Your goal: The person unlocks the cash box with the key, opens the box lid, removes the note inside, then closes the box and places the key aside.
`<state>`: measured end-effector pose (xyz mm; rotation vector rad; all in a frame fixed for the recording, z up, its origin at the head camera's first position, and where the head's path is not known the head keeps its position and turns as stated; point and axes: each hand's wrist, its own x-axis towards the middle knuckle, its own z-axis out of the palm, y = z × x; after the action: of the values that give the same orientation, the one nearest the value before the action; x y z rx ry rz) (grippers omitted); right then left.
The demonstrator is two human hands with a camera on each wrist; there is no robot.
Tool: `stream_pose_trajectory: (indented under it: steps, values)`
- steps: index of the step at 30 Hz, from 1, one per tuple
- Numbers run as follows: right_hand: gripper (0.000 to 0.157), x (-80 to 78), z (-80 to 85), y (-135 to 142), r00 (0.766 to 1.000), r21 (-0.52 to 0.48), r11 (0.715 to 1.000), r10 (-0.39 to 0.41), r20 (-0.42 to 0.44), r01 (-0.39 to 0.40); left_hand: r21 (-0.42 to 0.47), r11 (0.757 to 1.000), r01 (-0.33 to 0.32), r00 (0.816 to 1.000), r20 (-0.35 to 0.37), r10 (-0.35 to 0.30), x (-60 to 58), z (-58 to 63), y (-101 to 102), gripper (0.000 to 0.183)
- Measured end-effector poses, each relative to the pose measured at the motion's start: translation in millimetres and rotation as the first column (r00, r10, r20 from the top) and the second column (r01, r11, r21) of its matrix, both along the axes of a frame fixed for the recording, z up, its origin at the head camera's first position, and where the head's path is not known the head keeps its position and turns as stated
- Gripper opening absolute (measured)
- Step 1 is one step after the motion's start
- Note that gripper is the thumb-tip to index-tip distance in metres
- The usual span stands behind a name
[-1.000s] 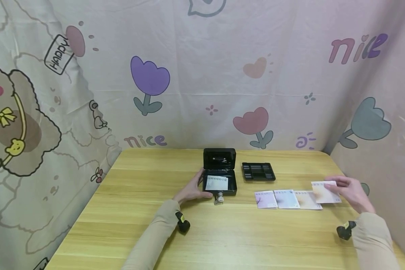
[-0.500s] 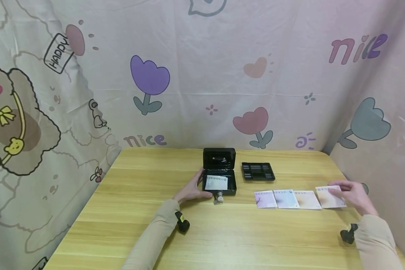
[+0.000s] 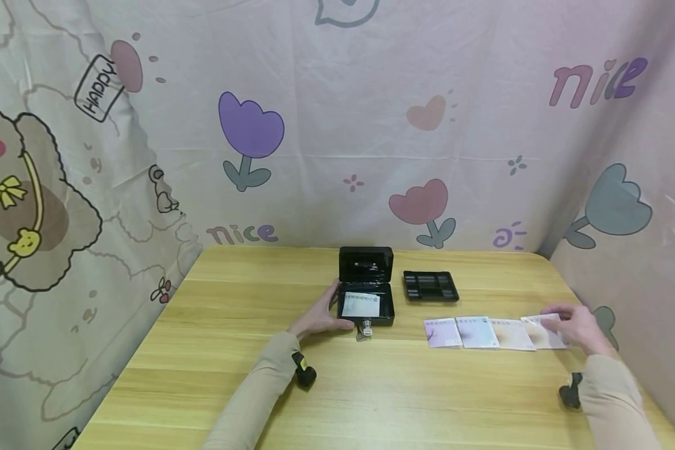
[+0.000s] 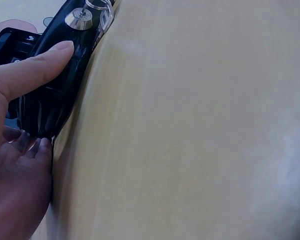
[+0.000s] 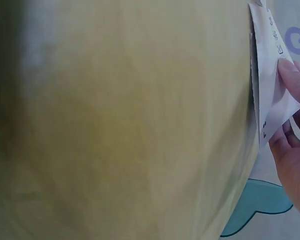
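A small black cash box (image 3: 367, 306) stands with its lid raised, keys (image 3: 365, 330) hanging from its front lock and a stack of pale printed slips (image 3: 362, 305) inside. My left hand (image 3: 319, 314) holds its left front corner, thumb along the front and fingers at the side; the left wrist view shows this thumb (image 4: 45, 65) on the black wall. Far right, my right hand (image 3: 576, 325) pinches an orange-tinted printed paper slip (image 3: 542, 331) between thumb and fingers. The slip (image 5: 272, 80) bends slightly in the right wrist view, at the end of a row of similar slips.
Purple (image 3: 443, 333), blue (image 3: 477, 332) and orange (image 3: 512, 334) printed slips lie side by side left of my right hand. A black compartment tray (image 3: 430, 285) sits right of the cash box. Patterned cloth (image 3: 326, 125) hangs behind and beside the wooden table (image 3: 371, 394).
My right hand first moved right with the slip, off the orange one, then back a little left, and the slip now sits against the row's right end. My left hand stays on the cash box.
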<state>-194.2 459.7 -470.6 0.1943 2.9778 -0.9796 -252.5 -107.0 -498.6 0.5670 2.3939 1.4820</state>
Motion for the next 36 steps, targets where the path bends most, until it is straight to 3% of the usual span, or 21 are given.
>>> stream_pose_trajectory:
  steps: [13,26,30,36]
  values:
    - [0.027,-0.3,-5.7,-2.0,0.999,0.071,0.997,0.012,-0.052,-0.008,0.015,1.000,0.006,1.000,0.010,-0.006,0.1,0.0,-0.7,0.122]
    - [0.039,0.6,-4.7,-6.2,0.998,0.065,0.998,-0.016,-0.065,0.020,0.002,1.000,0.004,1.000,0.006,-0.004,-0.2,1.6,1.1,0.121]
    - [0.037,3.6,-1.0,-18.7,0.989,0.049,0.998,-0.029,-0.146,0.036,-0.013,1.000,0.006,1.000,0.004,-0.006,0.3,2.8,1.5,0.121]
    - [0.030,-5.7,16.5,-68.9,0.936,-0.006,0.999,0.036,-0.351,-0.040,-0.024,1.000,0.001,1.000,0.004,-0.001,0.7,2.9,0.0,0.120]
